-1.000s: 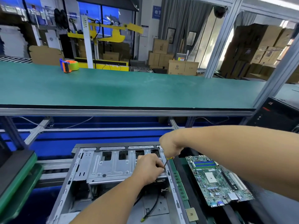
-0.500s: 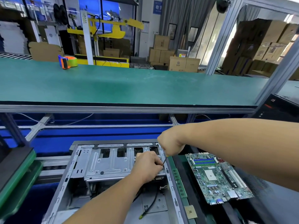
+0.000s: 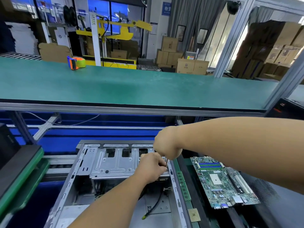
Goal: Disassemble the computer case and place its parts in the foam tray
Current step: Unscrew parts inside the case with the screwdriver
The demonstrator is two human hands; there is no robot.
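Your right hand (image 3: 167, 143) curled around a screwdriver (image 3: 166, 163), its thin shaft pointing down at the far right corner of the open computer case (image 3: 92, 163). Your left hand (image 3: 152, 167) rested on the case's metal drive cage (image 3: 115, 165) beside the shaft, fingers curled; whether it pinched anything could not be told. A motherboard (image 3: 222, 180) lay just right of the case.

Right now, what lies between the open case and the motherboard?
In the head view, a green memory stick on a dark tray strip lies between the case and the motherboard.
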